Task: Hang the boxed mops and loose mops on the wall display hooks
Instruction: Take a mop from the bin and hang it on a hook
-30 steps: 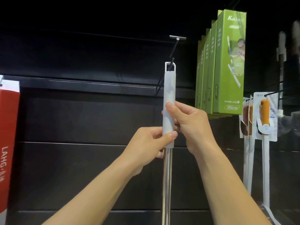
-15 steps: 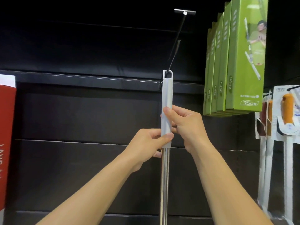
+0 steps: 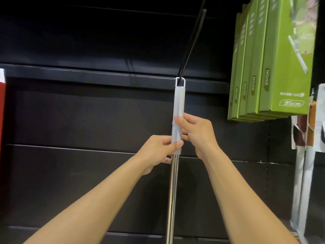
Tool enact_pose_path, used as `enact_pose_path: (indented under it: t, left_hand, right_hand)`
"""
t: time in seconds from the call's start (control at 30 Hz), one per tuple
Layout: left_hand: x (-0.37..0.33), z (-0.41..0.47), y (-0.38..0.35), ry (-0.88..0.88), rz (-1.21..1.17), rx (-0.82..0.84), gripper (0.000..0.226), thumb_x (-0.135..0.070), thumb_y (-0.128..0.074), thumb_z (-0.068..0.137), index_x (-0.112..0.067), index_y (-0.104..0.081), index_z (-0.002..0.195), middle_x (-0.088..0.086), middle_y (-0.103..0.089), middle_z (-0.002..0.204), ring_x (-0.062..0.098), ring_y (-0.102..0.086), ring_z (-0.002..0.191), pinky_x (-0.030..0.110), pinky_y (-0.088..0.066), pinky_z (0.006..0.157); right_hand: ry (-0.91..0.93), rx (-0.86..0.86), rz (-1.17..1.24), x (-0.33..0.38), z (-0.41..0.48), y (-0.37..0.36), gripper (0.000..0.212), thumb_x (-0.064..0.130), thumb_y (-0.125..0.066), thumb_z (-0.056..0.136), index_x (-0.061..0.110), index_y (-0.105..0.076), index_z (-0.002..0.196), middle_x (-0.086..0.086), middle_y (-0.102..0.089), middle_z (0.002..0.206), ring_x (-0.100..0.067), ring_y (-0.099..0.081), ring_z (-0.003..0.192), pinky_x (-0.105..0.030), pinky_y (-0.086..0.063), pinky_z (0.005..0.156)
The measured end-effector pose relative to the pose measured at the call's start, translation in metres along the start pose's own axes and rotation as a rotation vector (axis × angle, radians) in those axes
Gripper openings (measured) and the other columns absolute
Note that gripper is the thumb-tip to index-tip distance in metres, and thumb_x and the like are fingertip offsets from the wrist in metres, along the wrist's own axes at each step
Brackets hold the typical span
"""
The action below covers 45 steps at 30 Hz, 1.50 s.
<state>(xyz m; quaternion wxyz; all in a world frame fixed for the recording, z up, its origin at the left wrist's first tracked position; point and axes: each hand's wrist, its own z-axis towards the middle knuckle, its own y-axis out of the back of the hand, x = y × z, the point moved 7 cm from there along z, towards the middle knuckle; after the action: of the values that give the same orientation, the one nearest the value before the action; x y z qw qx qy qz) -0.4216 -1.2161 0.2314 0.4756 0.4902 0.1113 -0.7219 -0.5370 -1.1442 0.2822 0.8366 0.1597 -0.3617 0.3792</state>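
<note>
Left hand (image 3: 158,148) low, right hand (image 3: 197,132) above, both curled round the mop handle (image 3: 178,106) (its loop (image 3: 180,78) seemingly on the hook (image 3: 191,41)).

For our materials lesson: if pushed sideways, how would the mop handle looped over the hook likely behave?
Probably stiff: its metal pole runs straight below the left hand and right hand. Likely to swing, since only the small top loop sits over the thin hook. The shiny pole may be slippery; the matte grey grip they hold looks surer.
</note>
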Motion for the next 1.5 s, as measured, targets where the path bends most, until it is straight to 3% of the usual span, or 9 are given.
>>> enact_pose_path:
  t: [0.37,0.53,0.7,0.9,0.97,1.03,1.13,1.27,1.5]
  left_hand:
    - [0.021,0.026,0.004,0.027,0.005,-0.020,0.036,-0.038,-0.067,0.098,-0.021,-0.070,0.130,-0.004,-0.074,0.115,0.017,-0.070,0.109,0.029,-0.062,0.083]
    - [0.024,0.029,0.003,0.038,0.005,-0.042,0.037,-0.037,-0.068,0.098,-0.020,-0.070,0.130,-0.002,-0.073,0.116,0.018,-0.070,0.109,0.027,-0.060,0.079]
    - [0.024,0.028,0.003,0.052,0.002,-0.043,0.034,-0.038,-0.068,0.098,-0.020,-0.070,0.127,-0.003,-0.073,0.115,0.015,-0.070,0.106,0.022,-0.058,0.073]
    - [0.018,0.020,0.005,0.051,0.044,-0.035,0.033,-0.039,-0.067,0.099,-0.024,-0.066,0.128,-0.008,-0.070,0.114,0.013,-0.068,0.107,0.022,-0.057,0.075]
    - [0.014,0.015,0.008,0.035,0.112,-0.048,0.034,-0.040,-0.065,0.101,-0.024,-0.065,0.130,-0.010,-0.068,0.115,0.011,-0.067,0.102,0.021,-0.054,0.075]
    - [0.009,0.009,0.011,0.012,0.249,-0.038,0.035,-0.040,-0.062,0.102,-0.022,-0.063,0.132,-0.009,-0.068,0.116,0.008,-0.065,0.096,0.018,-0.049,0.073]
    - [0.006,-0.002,0.017,0.001,0.514,-0.020,0.049,-0.046,-0.059,0.102,-0.019,-0.057,0.143,-0.001,-0.067,0.131,0.016,-0.067,0.111,0.028,-0.054,0.091]
    - [0.004,-0.027,0.028,-0.005,0.758,-0.040,0.060,-0.047,-0.057,0.103,-0.022,-0.041,0.156,0.001,-0.049,0.158,0.025,-0.053,0.140,0.041,-0.046,0.112]
    - [0.003,-0.080,0.039,0.012,1.003,-0.065,0.064,-0.048,-0.058,0.101,-0.023,-0.040,0.157,0.003,-0.051,0.156,0.032,-0.055,0.138,0.047,-0.050,0.109]
  right_hand:
    - [-0.004,-0.003,-0.007,-0.022,0.023,-0.010,0.016,0.036,-0.077,0.092,0.032,-0.073,0.107,0.017,-0.071,0.100,-0.013,-0.073,0.092,-0.023,-0.063,0.075]
    - [-0.015,-0.035,-0.036,-0.027,0.025,-0.011,0.026,0.036,-0.076,0.093,0.026,-0.075,0.117,0.013,-0.072,0.103,-0.013,-0.073,0.093,-0.025,-0.064,0.078]
    - [-0.014,-0.050,-0.104,-0.026,0.024,-0.011,0.014,0.037,-0.074,0.094,0.031,-0.072,0.107,0.015,-0.070,0.098,-0.012,-0.071,0.091,-0.025,-0.063,0.079]
    - [0.026,-0.041,-0.235,-0.014,0.019,-0.010,0.023,0.038,-0.073,0.095,0.026,-0.072,0.114,0.007,-0.071,0.109,-0.016,-0.072,0.098,-0.033,-0.065,0.085]
    - [0.063,-0.027,-0.330,-0.007,0.015,-0.009,0.030,0.040,-0.073,0.095,0.023,-0.072,0.119,0.005,-0.071,0.112,-0.015,-0.071,0.099,-0.033,-0.064,0.085]
    - [0.095,-0.003,-0.472,0.000,0.009,-0.009,0.034,0.042,-0.072,0.096,0.020,-0.071,0.122,0.004,-0.072,0.115,-0.012,-0.069,0.096,-0.022,-0.059,0.075]
    - [0.089,0.059,-0.691,0.006,-0.005,-0.011,0.037,0.044,-0.069,0.097,0.021,-0.069,0.126,0.003,-0.072,0.119,-0.010,-0.065,0.092,-0.014,-0.046,0.065]
    - [0.063,0.146,-1.022,0.016,-0.036,-0.010,0.049,0.041,-0.066,0.100,0.020,-0.056,0.144,-0.001,-0.065,0.137,-0.019,-0.066,0.108,-0.025,-0.047,0.081]
    - [-0.011,0.260,-1.460,0.014,-0.107,-0.014,0.058,0.043,-0.062,0.100,0.017,-0.044,0.150,-0.010,-0.054,0.146,-0.034,-0.055,0.130,-0.046,-0.052,0.102]
